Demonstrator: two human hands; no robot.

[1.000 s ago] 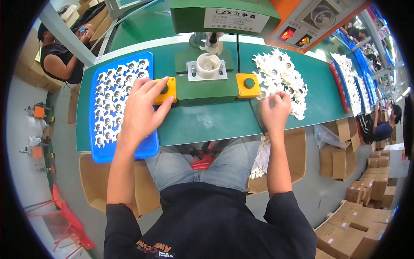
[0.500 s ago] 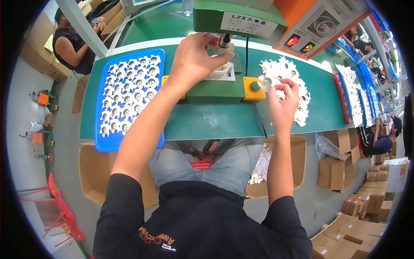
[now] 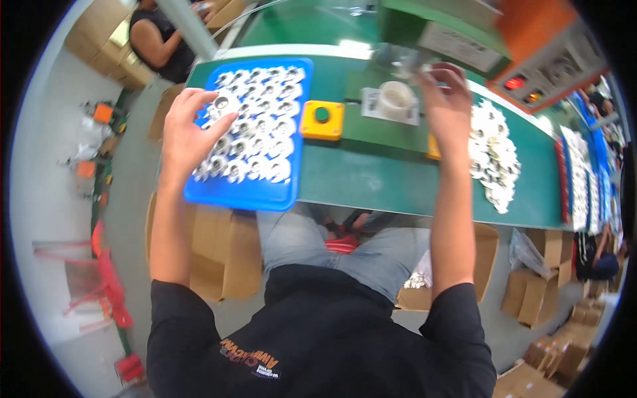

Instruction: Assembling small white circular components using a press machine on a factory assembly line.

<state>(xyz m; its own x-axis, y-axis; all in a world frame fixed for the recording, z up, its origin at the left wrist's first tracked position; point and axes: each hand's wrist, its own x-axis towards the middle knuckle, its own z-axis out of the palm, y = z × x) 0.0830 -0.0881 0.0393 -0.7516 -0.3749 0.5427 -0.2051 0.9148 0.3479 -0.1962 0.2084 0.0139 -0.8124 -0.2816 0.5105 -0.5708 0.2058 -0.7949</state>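
My left hand [image 3: 192, 129] pinches a white plastic part [image 3: 225, 104] with a round metallic centre, over the left side of the blue tray [image 3: 242, 198]. Rows of similar white parts [image 3: 264, 126] fill that tray. My right hand [image 3: 448, 99] is raised beside the green press [image 3: 438, 36], right of its white round holder [image 3: 397, 101]. Its fingers are closed at the tips around a pale, blurred plastic part [image 3: 417, 74]. The holder stands on a green base, with no finger touching it.
A yellow box with a green button [image 3: 322, 120] sits between tray and press base. Loose white parts [image 3: 493, 156] lie heaped on the green table [image 3: 371, 189] at right. An orange control box [image 3: 544, 56] overhangs the back right. Cardboard boxes [image 3: 222, 255] stand below the table.
My left hand has moved from the press holder left to the tray, now carrying a white part. My right hand has moved from beside the heap up toward the press. The view has shifted.
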